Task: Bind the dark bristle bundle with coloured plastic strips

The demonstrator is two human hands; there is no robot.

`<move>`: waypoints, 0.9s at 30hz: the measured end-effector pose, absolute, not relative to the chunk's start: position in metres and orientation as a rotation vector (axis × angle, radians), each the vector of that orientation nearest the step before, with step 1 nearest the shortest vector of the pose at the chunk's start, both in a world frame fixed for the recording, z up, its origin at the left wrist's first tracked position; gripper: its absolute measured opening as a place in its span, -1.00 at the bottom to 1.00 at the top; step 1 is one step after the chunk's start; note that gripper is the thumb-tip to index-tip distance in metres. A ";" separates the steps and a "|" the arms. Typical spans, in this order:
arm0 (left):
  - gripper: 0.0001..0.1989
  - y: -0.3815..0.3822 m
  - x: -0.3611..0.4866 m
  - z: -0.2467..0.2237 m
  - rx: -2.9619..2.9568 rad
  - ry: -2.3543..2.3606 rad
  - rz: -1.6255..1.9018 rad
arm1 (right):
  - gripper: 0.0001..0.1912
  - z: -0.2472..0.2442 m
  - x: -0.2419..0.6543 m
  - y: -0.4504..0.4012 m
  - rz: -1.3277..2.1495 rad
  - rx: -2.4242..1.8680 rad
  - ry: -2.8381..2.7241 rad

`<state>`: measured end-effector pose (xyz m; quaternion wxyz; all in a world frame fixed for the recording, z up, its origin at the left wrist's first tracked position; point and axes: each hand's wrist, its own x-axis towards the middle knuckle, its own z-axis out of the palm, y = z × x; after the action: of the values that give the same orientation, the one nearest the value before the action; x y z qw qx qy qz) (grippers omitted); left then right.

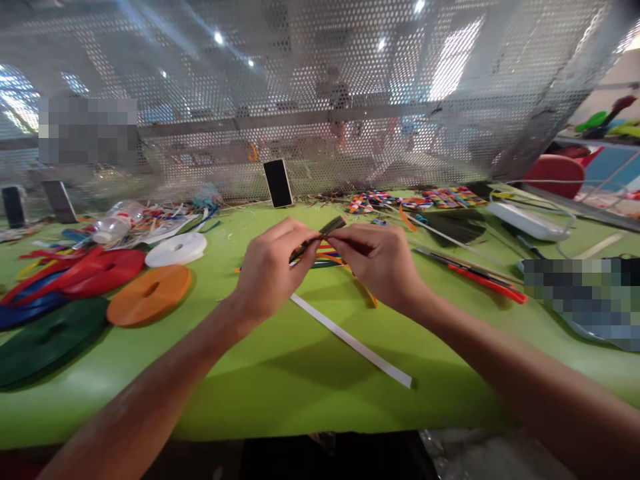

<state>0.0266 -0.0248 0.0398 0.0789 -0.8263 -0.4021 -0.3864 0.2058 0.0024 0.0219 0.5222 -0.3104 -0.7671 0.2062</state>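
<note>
Over the middle of the green table my left hand (pixel 274 260) and my right hand (pixel 379 257) meet, fingertips pinched close together. Between them is a dark olive strip (pixel 334 225), its end standing up past the fingers; it looks like a folded leaf or ribbon. Below the hands lies a small woven piece of coloured strips (pixel 326 256), partly hidden by the fingers. An orange strip end (pixel 369 293) curls out from it under my right hand. A long white strip (pixel 353 340) runs from beneath my left hand toward the table's front.
Rolls of orange (pixel 173 300), white (pixel 187 250), red (pixel 117 272) and green ribbon (pixel 60 343) lie left. A phone (pixel 278 183) stands at the back by a perforated metal screen (pixel 300 87). Red-handled tool (pixel 487 283), white power strip (pixel 527 221) and woven pieces (pixel 453 197) lie right.
</note>
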 end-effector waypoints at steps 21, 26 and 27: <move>-0.88 -0.012 0.037 0.035 -2.668 -1.619 -1.198 | -0.74 0.031 0.223 0.010 -0.163 -0.718 -2.215; -0.88 -0.017 0.036 0.037 -2.808 -1.317 -1.023 | -0.87 0.045 0.238 0.020 0.446 -0.711 -2.201; -0.86 -0.018 0.036 0.038 -2.836 -1.223 -0.990 | -0.89 0.047 0.241 0.023 0.677 -0.735 -2.189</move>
<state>0.0362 -0.0180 0.0375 -0.0510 -0.8733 -0.3766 -0.3048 0.2413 0.0234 0.0466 0.3595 -0.2852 -0.8488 0.2626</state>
